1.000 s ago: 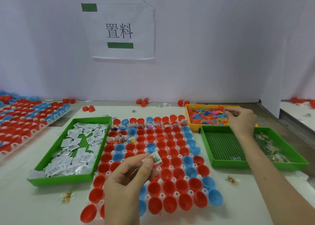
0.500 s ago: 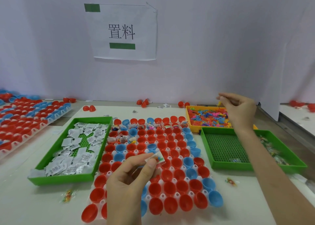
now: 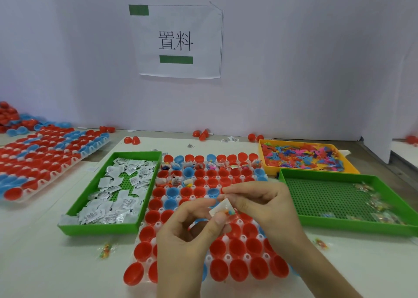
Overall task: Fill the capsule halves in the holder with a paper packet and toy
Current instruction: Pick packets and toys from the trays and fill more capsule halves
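right hand [image 3: 260, 204] back from yellow tray [image 3: 263, 159] upper right, now meets packet [image 3: 220, 209] pinched in left hand [image 3: 187, 234] mid-frame; can't tell its own grip, likely toy

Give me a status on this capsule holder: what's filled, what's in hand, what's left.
Done: only the filled halves in the far rows of the white plastic holder contain packets or toys. In hand: the left hand pinches a small white packet with coloured bits; the right hand meets it, its grip unclear. Left: most red and blue capsule halves, in the middle and near rows, look empty.
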`<state>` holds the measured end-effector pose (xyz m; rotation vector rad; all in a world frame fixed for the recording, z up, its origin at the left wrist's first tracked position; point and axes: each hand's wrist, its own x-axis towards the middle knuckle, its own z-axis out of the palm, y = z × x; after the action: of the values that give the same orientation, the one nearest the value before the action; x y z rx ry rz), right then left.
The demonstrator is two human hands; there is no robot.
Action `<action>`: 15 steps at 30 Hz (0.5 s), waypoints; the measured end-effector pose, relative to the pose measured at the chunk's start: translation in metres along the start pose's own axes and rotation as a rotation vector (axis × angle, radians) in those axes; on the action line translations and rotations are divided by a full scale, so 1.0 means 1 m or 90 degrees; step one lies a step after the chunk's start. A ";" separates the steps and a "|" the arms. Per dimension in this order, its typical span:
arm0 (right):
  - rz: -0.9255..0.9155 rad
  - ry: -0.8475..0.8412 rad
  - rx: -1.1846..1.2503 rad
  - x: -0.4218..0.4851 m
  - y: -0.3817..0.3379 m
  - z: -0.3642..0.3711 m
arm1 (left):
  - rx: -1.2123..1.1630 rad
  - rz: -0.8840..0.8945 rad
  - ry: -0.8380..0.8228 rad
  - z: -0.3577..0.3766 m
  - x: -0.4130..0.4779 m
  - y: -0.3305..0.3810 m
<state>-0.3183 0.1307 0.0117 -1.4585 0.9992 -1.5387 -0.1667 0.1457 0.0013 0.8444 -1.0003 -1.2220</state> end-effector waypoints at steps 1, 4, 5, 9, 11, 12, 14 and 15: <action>0.015 -0.005 0.026 0.000 0.001 0.001 | 0.003 0.000 0.002 0.001 0.000 0.000; 0.058 -0.020 0.071 -0.001 0.002 0.001 | 0.028 0.003 0.015 0.004 -0.001 -0.003; 0.065 -0.030 0.075 0.000 0.002 0.000 | 0.027 0.003 0.026 0.004 -0.001 -0.003; 0.061 -0.038 0.047 0.000 0.000 -0.001 | 0.046 0.014 0.046 0.002 -0.002 -0.001; 0.069 -0.045 0.043 -0.001 0.000 0.000 | 0.068 0.026 0.046 0.000 -0.002 0.000; 0.072 -0.051 0.034 -0.001 0.001 0.001 | 0.080 0.031 0.043 0.000 -0.002 0.000; 0.077 -0.053 0.020 -0.002 0.003 0.001 | 0.096 0.036 0.042 -0.001 -0.002 -0.001; 0.083 -0.051 0.026 -0.002 0.002 0.002 | 0.101 0.040 0.042 -0.001 -0.002 -0.002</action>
<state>-0.3165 0.1317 0.0088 -1.3873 0.9908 -1.3893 -0.1667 0.1475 -0.0009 0.9640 -1.0722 -1.0658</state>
